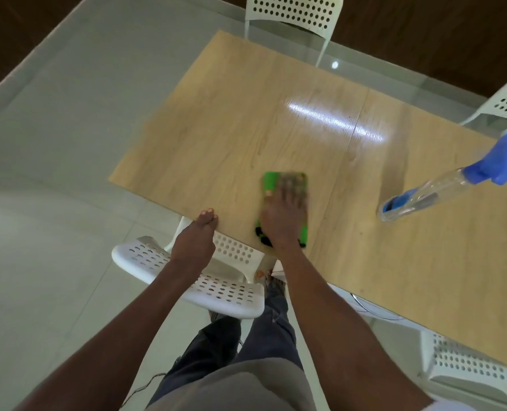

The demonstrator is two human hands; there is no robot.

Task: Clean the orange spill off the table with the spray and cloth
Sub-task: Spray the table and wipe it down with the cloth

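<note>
Near the table (216, 114) edge, my right hand (281, 215) presses flat on the cloth (271, 182); left hand (195, 241), fingers straight, braces. I should keep pressure even, strokes overlapping.

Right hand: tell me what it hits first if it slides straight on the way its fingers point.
Nothing, apparently. The right hand presses the green cloth, fingers pointing across the table; bare wood lies ahead to the far edge.

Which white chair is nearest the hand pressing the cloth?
The chair beside the table's near edge, below the left hand; the other chairs stand farther off.
</note>
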